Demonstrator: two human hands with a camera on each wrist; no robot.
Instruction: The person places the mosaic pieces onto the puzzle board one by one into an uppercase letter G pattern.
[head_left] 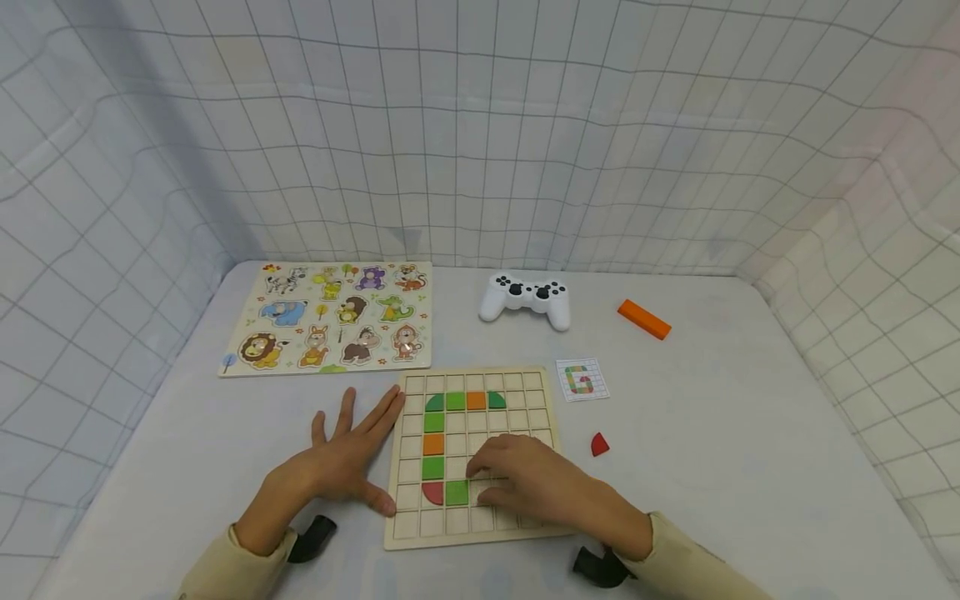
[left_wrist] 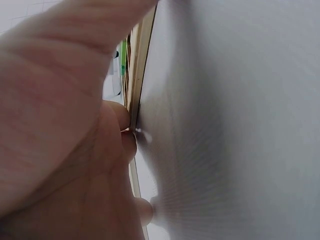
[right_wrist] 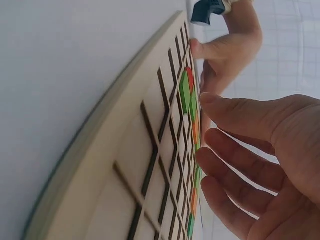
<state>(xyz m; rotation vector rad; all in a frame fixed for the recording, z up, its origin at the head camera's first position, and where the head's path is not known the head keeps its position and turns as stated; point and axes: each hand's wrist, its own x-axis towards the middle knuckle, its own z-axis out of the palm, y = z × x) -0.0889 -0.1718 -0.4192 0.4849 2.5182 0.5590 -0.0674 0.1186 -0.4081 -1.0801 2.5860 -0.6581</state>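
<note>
A wooden grid board (head_left: 420, 525) lies flat, with green and orange squares, green quarter-circles and a red quarter-circle (head_left: 432, 493) set in some cells. My left hand (head_left: 337, 462) is spread at its left edge; thumb tip and fingertips touch the rim. Over the lower middle cells hovers my right hand (head_left: 528, 479), its fingertips close to a light green square (head_left: 457, 493) in the lower row. In the right wrist view the thumb and fingers (right_wrist: 235, 172) are loosely bent and apart, with nothing between them.
A loose red quarter-circle (head_left: 599, 444) and a small pattern card (head_left: 582, 380) lie right of the board. Behind are an animal puzzle board (head_left: 330, 290), a white game controller (head_left: 525, 300) and an orange block (head_left: 644, 319). Grid-patterned cloth walls (head_left: 472, 125) surround the table.
</note>
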